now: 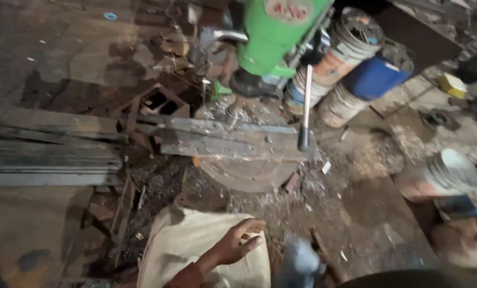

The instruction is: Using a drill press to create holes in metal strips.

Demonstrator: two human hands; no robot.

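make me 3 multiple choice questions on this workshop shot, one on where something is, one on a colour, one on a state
1. Where does the hand rest?
A. on a pale sack
B. on the drill handle
C. on a bucket

2. What colour is the drill press body?
A. red
B. green
C. black

3. How is the hand?
A. clenched on a tool
B. open and holding nothing
C. gripping a metal bar

Answers:
1. A, the palm lies on the pale sack at the bottom of the view, well below the drill handle.
2. B, the housing over the round table is bright green.
3. B, the fingers are spread loosely with nothing in them; the metal bars lie apart on the table.
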